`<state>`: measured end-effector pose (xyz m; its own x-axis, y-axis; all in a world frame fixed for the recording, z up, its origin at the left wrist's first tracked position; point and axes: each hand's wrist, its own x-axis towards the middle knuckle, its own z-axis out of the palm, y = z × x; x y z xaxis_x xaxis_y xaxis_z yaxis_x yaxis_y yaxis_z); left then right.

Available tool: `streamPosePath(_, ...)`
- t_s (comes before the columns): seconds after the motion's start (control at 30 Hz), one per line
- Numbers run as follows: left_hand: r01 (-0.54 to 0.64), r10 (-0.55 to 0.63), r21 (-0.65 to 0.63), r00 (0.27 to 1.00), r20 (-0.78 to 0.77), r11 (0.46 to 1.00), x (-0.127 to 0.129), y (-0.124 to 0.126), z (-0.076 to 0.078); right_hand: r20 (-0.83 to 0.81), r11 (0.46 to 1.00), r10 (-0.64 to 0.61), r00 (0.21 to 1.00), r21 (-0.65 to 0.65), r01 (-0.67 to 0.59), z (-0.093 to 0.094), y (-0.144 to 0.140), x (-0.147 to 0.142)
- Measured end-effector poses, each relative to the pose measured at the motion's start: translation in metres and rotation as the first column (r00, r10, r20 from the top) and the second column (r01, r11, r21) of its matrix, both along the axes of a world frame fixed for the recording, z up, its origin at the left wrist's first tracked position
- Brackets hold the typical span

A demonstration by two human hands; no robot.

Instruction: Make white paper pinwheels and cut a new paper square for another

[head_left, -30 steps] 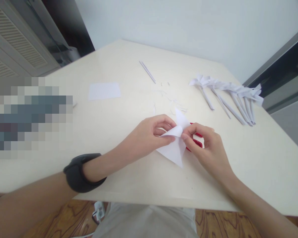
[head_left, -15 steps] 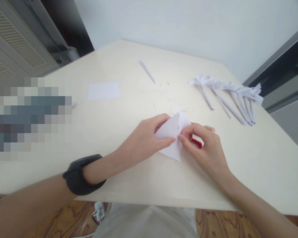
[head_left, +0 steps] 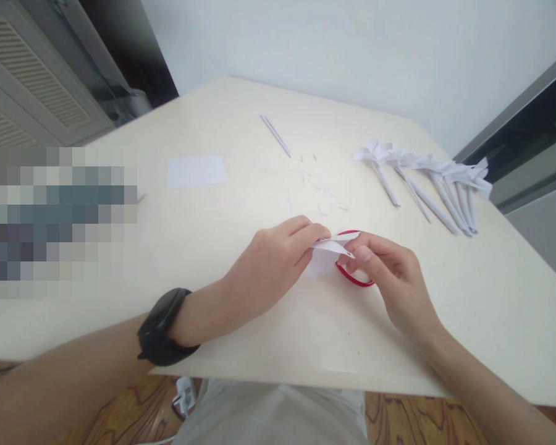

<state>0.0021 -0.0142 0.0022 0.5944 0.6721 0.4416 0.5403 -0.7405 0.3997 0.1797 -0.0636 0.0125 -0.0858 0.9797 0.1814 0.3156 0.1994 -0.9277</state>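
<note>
Folded white paper [head_left: 330,250] sits pinched between both hands just above the cream surface [head_left: 259,321]: the left hand [head_left: 273,266] grips its left end, the right hand [head_left: 389,278] its right end, over red-handled scissors [head_left: 354,279].

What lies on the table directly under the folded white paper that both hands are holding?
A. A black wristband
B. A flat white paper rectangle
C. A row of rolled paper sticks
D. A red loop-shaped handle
D: a red loop-shaped handle shows on the table just below the folded white paper, which the left hand and the right hand pinch between them.
</note>
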Motion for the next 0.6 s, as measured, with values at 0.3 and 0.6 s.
streamPosePath(0.3,-0.035,0.041,0.090,0.997,-0.070,0.995,-0.0019,-0.0004,-0.0017,-0.172,0.993,0.044,0.984,-0.103,-0.062,-0.0032,0.0020,0.0012)
streamPosePath(0.6,-0.004,0.047,-0.258,0.986,0.162,0.966,0.0012,0.0006,0.0045,-0.112,0.991,-0.008,0.994,-0.135,-0.007,-0.0034,0.0025,0.0026)
